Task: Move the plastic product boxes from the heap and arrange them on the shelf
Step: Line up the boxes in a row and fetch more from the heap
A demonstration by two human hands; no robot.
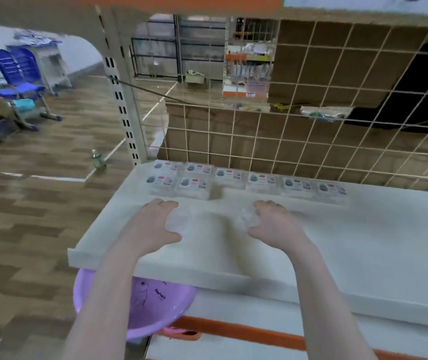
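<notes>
Both my hands are over the white shelf (pixel 363 242). My left hand (pixel 155 222) grips a clear plastic box (pixel 179 220), fingers over its far side and thumb under its near side. My right hand (pixel 272 224) holds another clear plastic box (pixel 249 219) the same way. Both boxes are blurred. Behind them, along the wire grid back, stands a row of several clear plastic product boxes (pixel 254 181) with labels facing up. At the row's left end a second row of two boxes (pixel 179 187) lies in front.
A wire grid panel (pixel 311 141) backs the shelf, with cardboard behind it. A slotted upright post (pixel 124 110) stands at the shelf's left rear corner. A purple basin (pixel 150 307) sits below the shelf's front left. On the wooden floor stand a green bottle (pixel 98 159) and blue chairs (pixel 18 74).
</notes>
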